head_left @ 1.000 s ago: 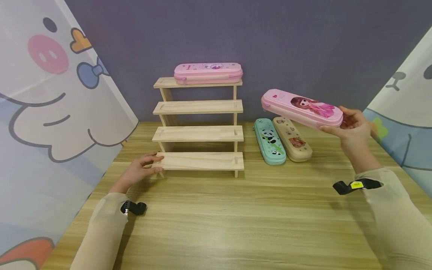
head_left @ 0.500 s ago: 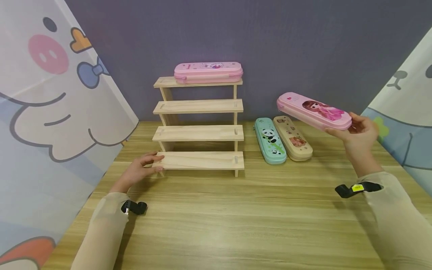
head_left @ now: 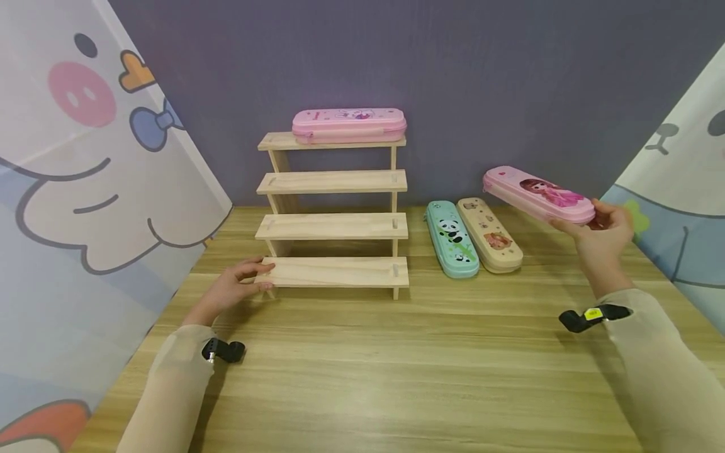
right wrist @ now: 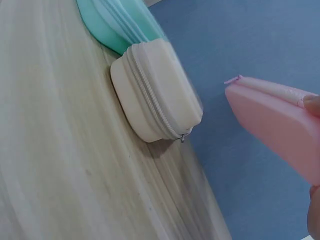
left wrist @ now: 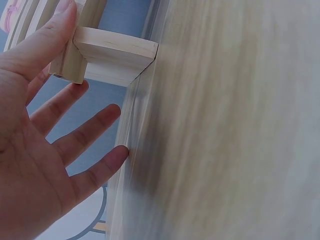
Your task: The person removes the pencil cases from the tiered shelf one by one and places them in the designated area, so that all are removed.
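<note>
My right hand [head_left: 605, 240] grips the right end of a pink pencil case [head_left: 539, 194] with a doll picture, holding it tilted above the table. In the right wrist view, the smooth underside of that pink pencil case [right wrist: 280, 122] shows, with fingers at its edge. My left hand [head_left: 231, 285] pinches the left end of the lowest board of a four-step wooden rack [head_left: 334, 272]. From the left wrist, the thumb and index finger of the left hand [left wrist: 45, 145] lie at the board's end, the other fingers spread. Another pink pencil case [head_left: 349, 126] lies on the rack's top step.
A mint panda pencil case [head_left: 452, 239] and a cream bear pencil case [head_left: 490, 235] lie side by side on the wooden table [head_left: 362, 371], right of the rack. A dark wall [head_left: 481, 75] stands behind. Cartoon-printed panels [head_left: 113, 207] flank both sides.
My right hand has carried the pink doll pencil case to the right and slightly down, past the cream one. My left hand has stayed at the rack's lowest board.
</note>
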Action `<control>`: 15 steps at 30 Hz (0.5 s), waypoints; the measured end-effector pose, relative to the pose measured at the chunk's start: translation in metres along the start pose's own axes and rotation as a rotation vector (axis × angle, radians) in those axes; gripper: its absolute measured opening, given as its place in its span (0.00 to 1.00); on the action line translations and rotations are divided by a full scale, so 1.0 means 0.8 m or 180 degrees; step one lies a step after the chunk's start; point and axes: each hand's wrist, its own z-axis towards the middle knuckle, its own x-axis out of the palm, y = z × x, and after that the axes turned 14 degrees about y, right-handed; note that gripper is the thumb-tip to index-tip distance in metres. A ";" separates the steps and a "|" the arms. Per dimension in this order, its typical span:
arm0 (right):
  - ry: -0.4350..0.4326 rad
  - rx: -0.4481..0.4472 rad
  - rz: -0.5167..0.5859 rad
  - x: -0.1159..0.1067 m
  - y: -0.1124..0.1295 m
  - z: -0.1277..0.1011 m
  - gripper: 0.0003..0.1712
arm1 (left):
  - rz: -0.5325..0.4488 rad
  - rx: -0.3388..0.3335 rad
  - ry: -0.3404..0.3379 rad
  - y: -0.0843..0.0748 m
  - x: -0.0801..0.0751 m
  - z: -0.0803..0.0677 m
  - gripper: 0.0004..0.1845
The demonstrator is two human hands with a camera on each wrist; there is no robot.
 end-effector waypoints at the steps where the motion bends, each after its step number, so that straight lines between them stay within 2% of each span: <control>1: -0.0012 0.0015 0.0026 0.000 -0.002 0.001 0.35 | 0.0011 -0.0020 -0.0002 0.000 0.000 0.000 0.27; 6: 0.0003 0.0005 0.0166 -0.001 -0.009 0.003 0.36 | 0.0051 -0.0049 -0.0022 -0.001 0.001 -0.001 0.27; 15: 0.0014 0.0062 0.0028 -0.006 -0.019 0.003 0.36 | 0.0021 -0.0009 -0.0016 -0.002 0.000 0.001 0.27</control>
